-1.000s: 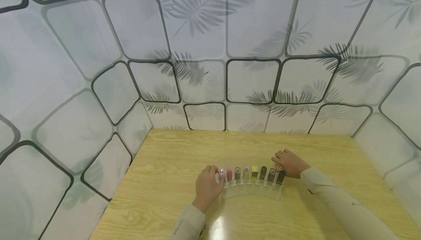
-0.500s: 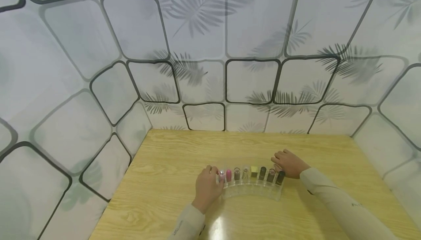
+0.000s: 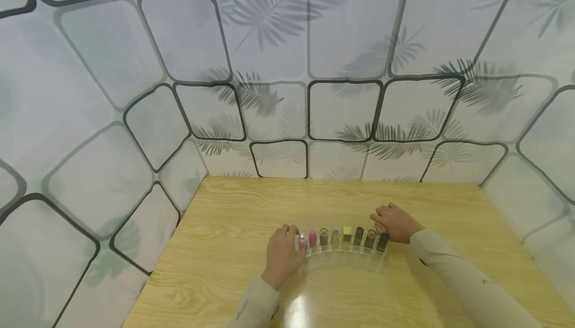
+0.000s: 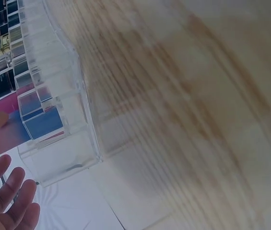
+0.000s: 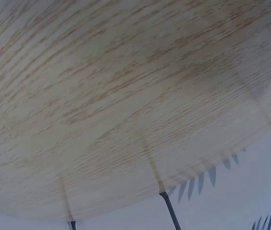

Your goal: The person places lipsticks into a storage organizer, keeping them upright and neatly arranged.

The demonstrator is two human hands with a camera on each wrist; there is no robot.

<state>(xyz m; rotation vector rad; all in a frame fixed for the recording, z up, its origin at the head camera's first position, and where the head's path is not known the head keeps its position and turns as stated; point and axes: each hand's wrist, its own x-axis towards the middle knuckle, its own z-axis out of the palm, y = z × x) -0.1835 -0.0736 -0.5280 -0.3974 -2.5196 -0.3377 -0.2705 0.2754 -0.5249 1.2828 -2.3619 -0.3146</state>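
Note:
A clear, curved lipstick stand (image 3: 343,258) holds a row of several upright lipsticks on the wooden table. My left hand (image 3: 283,253) is at the stand's left end. In the left wrist view, its thumb rests on a pink-and-blue lipstick (image 4: 5,136), while the other fingers (image 4: 15,184) spread apart beside it. A bright pink lipstick (image 3: 312,239) stands in the slot alongside. At the right end, my right hand (image 3: 395,224) lies loosely bent beside the black lipstick (image 3: 383,242); its thumb is close to the stand, contact unclear. The right wrist view shows neither hand nor stand.
A gold square-topped lipstick (image 3: 347,233) and several dark ones fill the middle and right slots. The wooden table (image 3: 233,213) meets patterned wall coverings (image 3: 278,123) at the back and both sides. Light glares off the table near its front.

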